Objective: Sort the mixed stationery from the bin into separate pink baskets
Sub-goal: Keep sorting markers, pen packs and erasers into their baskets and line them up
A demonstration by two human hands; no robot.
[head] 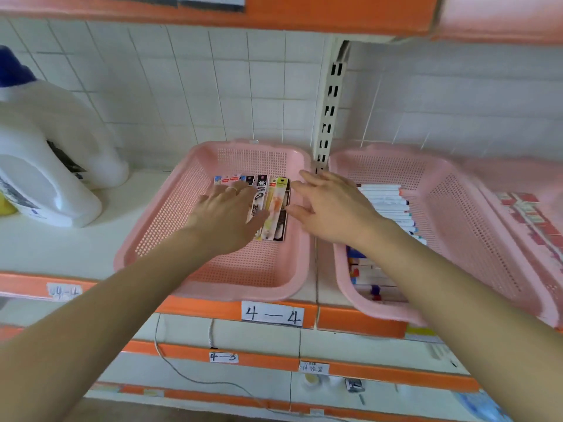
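Shelf (pixel 76 248) carries the left basket (pixel 170 214), holding the packets (pixel 275 205), and the right basket (pixel 475 220), holding pens (pixel 387 202). Left hand (pixel 227 211) presses the packets, fingers straight. Right hand (pixel 332 208) is at their right edge, fingers released. Step judged: squaring the row. Next: another item from the unseen bin.

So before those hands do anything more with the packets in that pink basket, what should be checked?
1. Left hand free: ok, fingers flat on the packets, gripping nothing.
2. Right hand empty: ok, fingers spread beside the packets.
3. Packets all inside the left basket: ok.
4. Markers kept apart, in the right basket: ok.
5. Anything hidden under the left hand: cannot tell.
6. Bin within reach: cannot tell, out of view.
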